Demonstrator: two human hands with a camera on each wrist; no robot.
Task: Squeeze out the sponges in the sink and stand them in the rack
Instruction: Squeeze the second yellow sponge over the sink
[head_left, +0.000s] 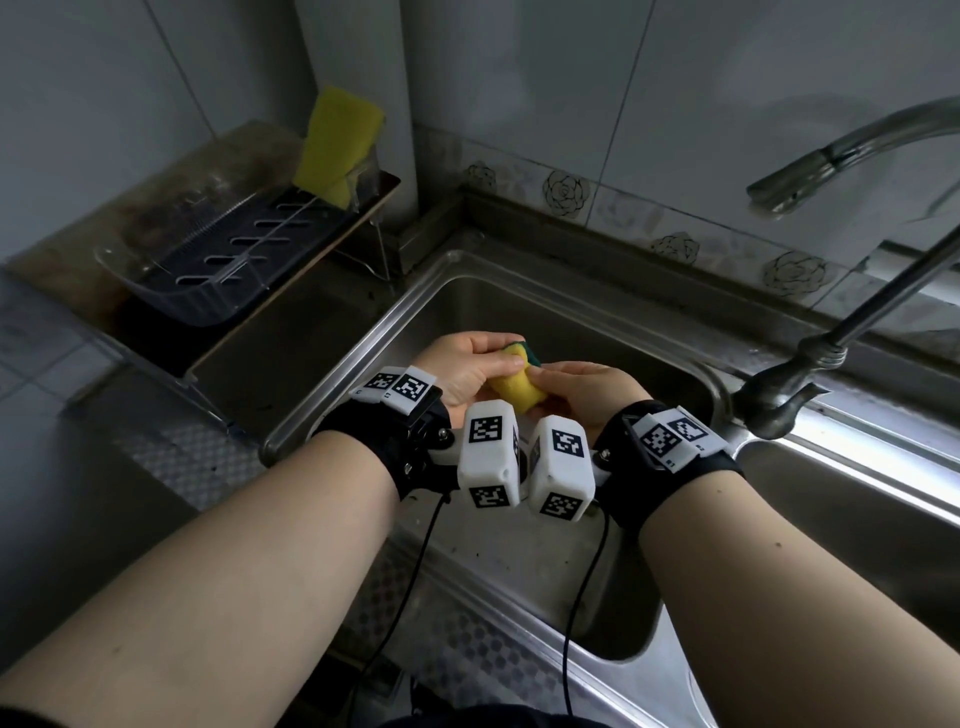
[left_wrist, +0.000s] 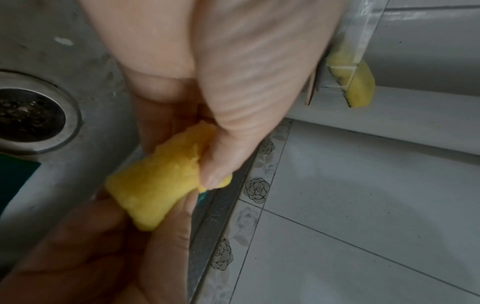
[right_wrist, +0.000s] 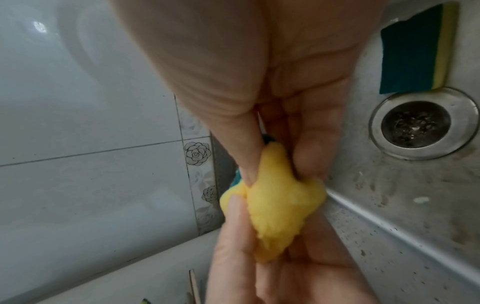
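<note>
With both hands (head_left: 524, 371) clamped on the yellow sponge (head_left: 517, 387) over the sink (head_left: 582, 312), wring firmly over the basin, then stand beside the one already in the rack (head_left: 218, 260).

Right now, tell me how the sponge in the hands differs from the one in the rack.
The held sponge is crumpled between the left hand and right hand over the sink; the rack sponge stands upright, untouched and keeps its full shape in the rack. Both are yellow.
</note>
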